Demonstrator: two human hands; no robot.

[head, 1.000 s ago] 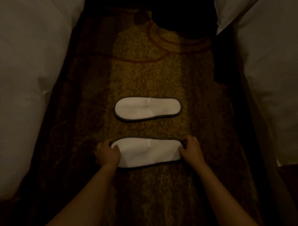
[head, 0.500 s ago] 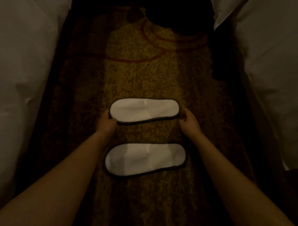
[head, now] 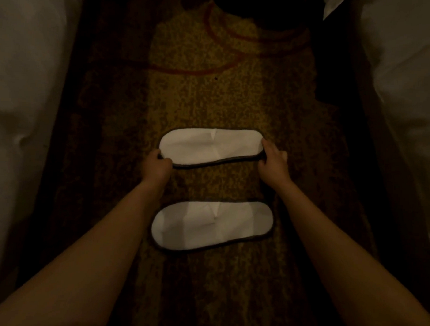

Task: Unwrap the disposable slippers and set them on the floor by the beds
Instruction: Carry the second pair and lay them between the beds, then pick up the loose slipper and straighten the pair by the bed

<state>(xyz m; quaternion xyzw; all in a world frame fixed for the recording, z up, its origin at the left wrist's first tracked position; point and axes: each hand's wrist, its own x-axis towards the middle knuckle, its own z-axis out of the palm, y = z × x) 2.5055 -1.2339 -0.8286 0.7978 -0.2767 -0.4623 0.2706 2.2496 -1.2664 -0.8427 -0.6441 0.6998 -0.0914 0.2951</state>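
Gripping the far slipper [head: 211,147] at both ends, the person works in the dim strip of patterned carpet [head: 235,102] between two beds. The left hand [head: 156,167] is closed on the rounded end at the centre-left of the frame, fingers curled over the dark rim; the right hand [head: 273,162] pinches the opposite end, fingertips on the white upper and thumb seemingly under the edge. The slipper lies crosswise at the middle of the frame, flat on or barely off the carpet; which of the two I cannot tell in this light. The near slipper [head: 211,225] lies free just below it, parallel, flat on the carpet, with neither hand touching it.

White bedding [head: 29,83] fills the left edge of the frame and more bedding [head: 407,84] the right, so the pair sits in the aisle between them. No wrapper is visible, so the unwrapping looks done and this seems to be a final straightening.

These slippers look thin, light and floppy, the flattened upper creased at the middle. Held by one end, one would likely sag, so a hold at both ends, on the stiffer bound rim, suits it. It should slide easily and needs little force.
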